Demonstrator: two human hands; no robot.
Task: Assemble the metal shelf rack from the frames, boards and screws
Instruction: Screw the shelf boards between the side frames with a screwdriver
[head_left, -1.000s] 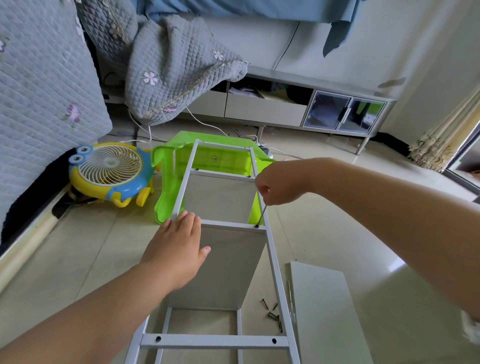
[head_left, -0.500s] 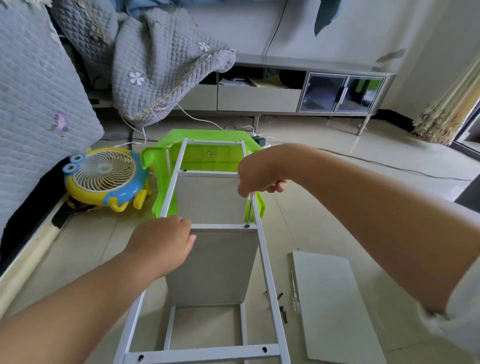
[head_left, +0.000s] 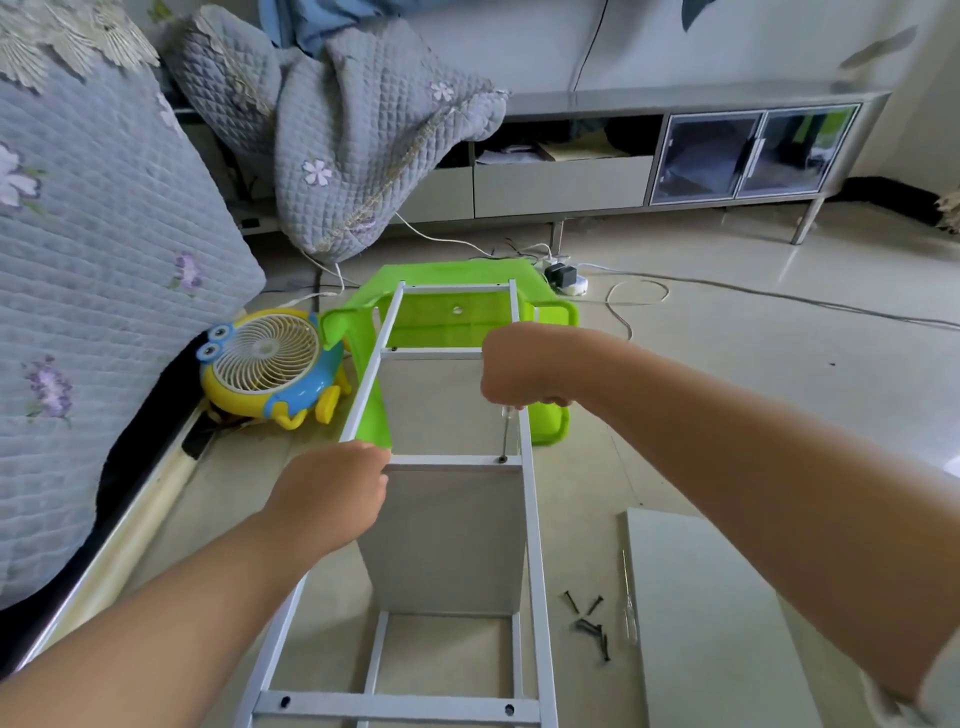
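The white metal rack frame (head_left: 535, 519) lies lengthwise in front of me, its far end resting on a green plastic stool (head_left: 457, 322). A grey board (head_left: 447, 540) stands between the rails under a crossbar (head_left: 447, 461). My right hand (head_left: 524, 366) grips a screwdriver (head_left: 505, 431), whose tip sits in a screw at the crossbar's right end. My left hand (head_left: 332, 493) holds the left rail where that crossbar meets it, fingers curled over it. Loose black screws (head_left: 589, 621) lie on the floor right of the frame.
A second grey board (head_left: 717, 623) lies flat at the right, a thin screwdriver (head_left: 627, 597) along its left edge. A yellow-blue fan (head_left: 265, 364) sits left of the stool beside a quilted mattress (head_left: 93, 260). Cables and a power strip (head_left: 563, 273) lie in front of the TV cabinet (head_left: 675, 156).
My left hand went from lying flat on the board's top edge to curling round the left rail. My right hand has risen, and the screwdriver now stands more upright over the screw.
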